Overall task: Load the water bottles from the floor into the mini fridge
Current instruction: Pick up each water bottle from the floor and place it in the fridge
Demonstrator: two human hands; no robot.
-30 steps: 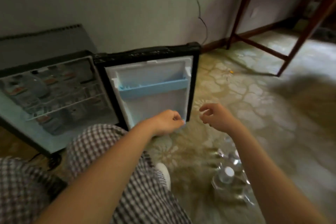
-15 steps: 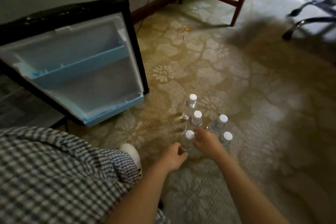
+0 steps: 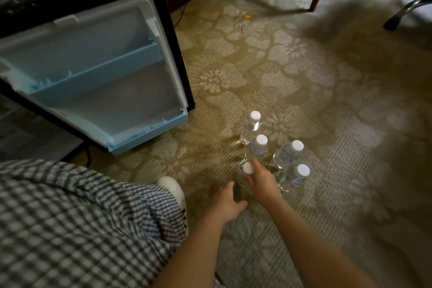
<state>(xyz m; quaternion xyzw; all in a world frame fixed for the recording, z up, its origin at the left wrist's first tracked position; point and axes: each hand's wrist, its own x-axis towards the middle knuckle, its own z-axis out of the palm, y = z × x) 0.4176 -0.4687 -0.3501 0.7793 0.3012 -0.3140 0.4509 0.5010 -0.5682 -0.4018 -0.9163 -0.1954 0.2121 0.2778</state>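
nearest bottle: body hidden behind left hand and right hand | fridge door: cut off left

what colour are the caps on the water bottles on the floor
White caps on all five water bottles, clearest in the head view.

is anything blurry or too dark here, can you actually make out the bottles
Head view: white caps show clearly, the clear bottles fade into the carpet. Head view: the right hand gripping the nearest bottle is slightly soft. Head view: a dark blurred smear covers the upper right. Head view: the wide lens slants the fridge door.
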